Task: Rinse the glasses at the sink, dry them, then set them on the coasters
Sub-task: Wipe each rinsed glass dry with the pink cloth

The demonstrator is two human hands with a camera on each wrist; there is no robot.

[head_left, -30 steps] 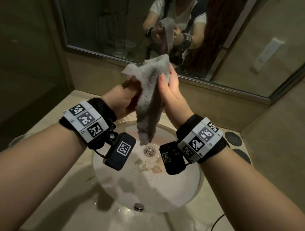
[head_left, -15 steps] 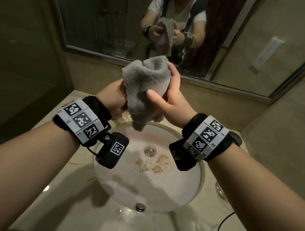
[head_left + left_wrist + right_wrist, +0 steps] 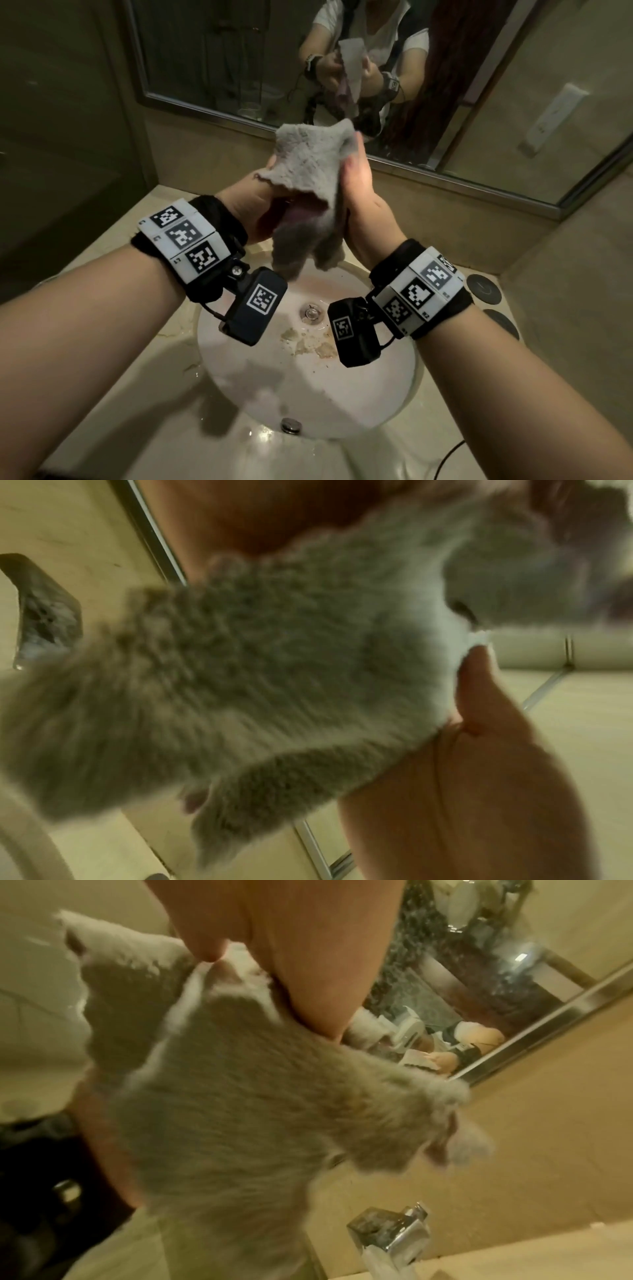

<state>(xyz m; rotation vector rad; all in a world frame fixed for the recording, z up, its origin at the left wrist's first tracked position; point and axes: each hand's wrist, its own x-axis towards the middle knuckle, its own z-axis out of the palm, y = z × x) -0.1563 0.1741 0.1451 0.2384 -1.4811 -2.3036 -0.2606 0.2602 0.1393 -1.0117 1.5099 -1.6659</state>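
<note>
Drying was the step in hand, by our judgement: we held a grey cloth [image 3: 308,192] bunched between both hands above the sink [image 3: 394,394], in front of the mirror [image 3: 205,61]. Our left hand [image 3: 253,205] was buried in the cloth from the left, and we could not tell how its fingers lay. Our right hand [image 3: 359,192] pressed against the cloth's right side, fingers fairly straight and pointing up, the thumb tip pinning a fold in the right wrist view. No glass could be made out inside the cloth in any view, so we could not tell whether one was wrapped there. The bundle's long axis ran roughly vertical, its gathered top toward the mirror and its loose ends hanging down over the basin, clear of the drain [image 3: 311,312]. Two dark round coasters [image 3: 483,288] lay on the surface at the right of the sink, well apart from the hands. A faucet [image 3: 394,1229] stood below the cloth in the right wrist view. The next move, as we judged it, called for checking the cloth's contents and then carrying any dried glass upright to a coaster.
</note>
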